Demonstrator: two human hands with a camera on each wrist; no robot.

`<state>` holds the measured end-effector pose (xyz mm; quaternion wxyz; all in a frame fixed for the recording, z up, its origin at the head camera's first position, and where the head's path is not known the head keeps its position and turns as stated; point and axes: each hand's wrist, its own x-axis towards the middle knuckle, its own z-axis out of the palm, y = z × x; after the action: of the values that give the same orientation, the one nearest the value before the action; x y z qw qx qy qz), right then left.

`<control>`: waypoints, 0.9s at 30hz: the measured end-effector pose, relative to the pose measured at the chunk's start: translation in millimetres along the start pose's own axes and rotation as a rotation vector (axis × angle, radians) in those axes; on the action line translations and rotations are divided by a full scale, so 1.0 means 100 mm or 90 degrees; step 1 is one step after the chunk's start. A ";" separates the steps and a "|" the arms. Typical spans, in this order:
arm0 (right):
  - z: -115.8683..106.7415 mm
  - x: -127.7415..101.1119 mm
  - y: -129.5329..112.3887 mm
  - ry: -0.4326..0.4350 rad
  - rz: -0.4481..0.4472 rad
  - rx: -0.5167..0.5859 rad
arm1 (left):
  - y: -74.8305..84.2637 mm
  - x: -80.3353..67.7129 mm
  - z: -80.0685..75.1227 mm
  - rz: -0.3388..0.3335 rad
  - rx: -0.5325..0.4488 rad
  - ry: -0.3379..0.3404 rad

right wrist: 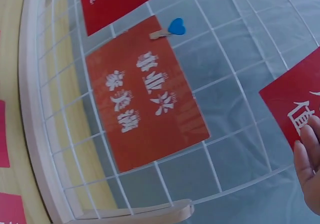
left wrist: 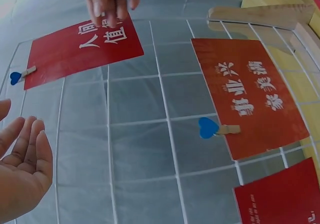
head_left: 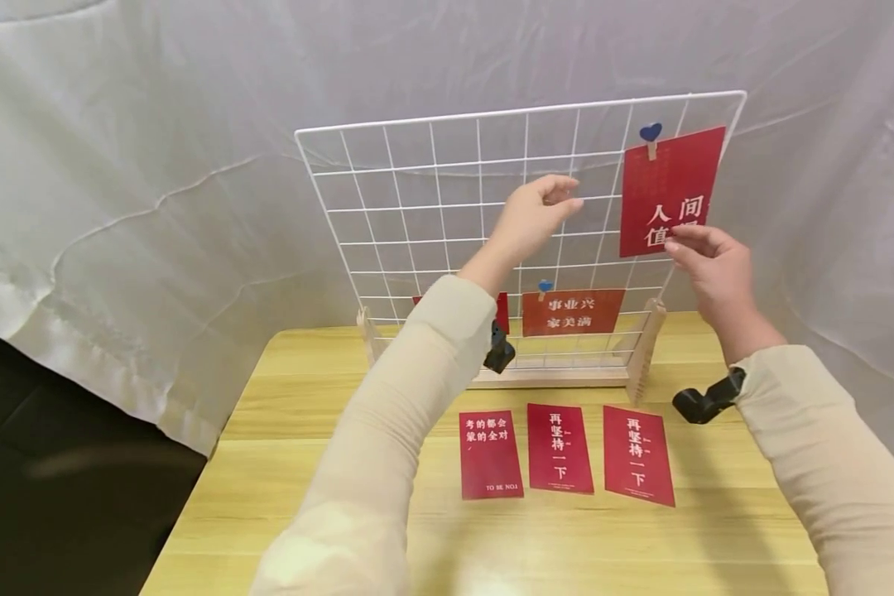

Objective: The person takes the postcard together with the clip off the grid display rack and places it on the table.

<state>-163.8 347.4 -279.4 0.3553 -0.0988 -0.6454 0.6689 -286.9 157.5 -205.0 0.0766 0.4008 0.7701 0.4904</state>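
A red card (head_left: 663, 178) with white characters hangs tilted at the grid's upper right, under a clothespin with a blue heart (head_left: 651, 132). My right hand (head_left: 718, 269) is at its lower part, fingertips over the white characters; the fingers look fairly straight in the left wrist view. My left hand (head_left: 532, 217) hovers before the middle of the white wire grid (head_left: 502, 186), fingers loosely bent and holding nothing. Lower on the grid, an orange-red card (head_left: 574, 312) hangs from another blue-heart clothespin (left wrist: 209, 128). Beside it, a further red card (left wrist: 280, 196) is partly hidden by my left arm in the head view.
Three red cards lie in a row on the wooden table: a left one (head_left: 491, 463), a middle one (head_left: 559, 463) and a right one (head_left: 636, 468). The grid stands in a wooden base (head_left: 559, 378). A pale cloth (head_left: 194, 108) hangs behind.
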 end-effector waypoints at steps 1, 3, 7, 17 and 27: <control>0.00 0.01 -0.01 0.016 -0.009 0.014 | 0.03 0.02 0.01 0.004 0.008 -0.005; 0.02 0.04 -0.03 0.049 -0.025 0.044 | 0.09 0.05 0.03 0.009 0.023 -0.012; 0.04 0.10 -0.08 0.119 -0.046 0.032 | 0.20 0.12 0.05 0.007 0.043 -0.020; 0.04 0.18 -0.14 0.178 -0.003 -0.064 | 0.38 0.33 0.19 -0.004 0.067 -0.040; -0.04 0.21 -0.13 0.171 -0.002 -0.019 | 0.60 0.42 0.35 -0.031 0.216 -0.068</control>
<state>-172.2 361.9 -260.8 0.4380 -0.1916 -0.6022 0.6393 -264.7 223.1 -162.0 0.0605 0.4146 0.8460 0.3296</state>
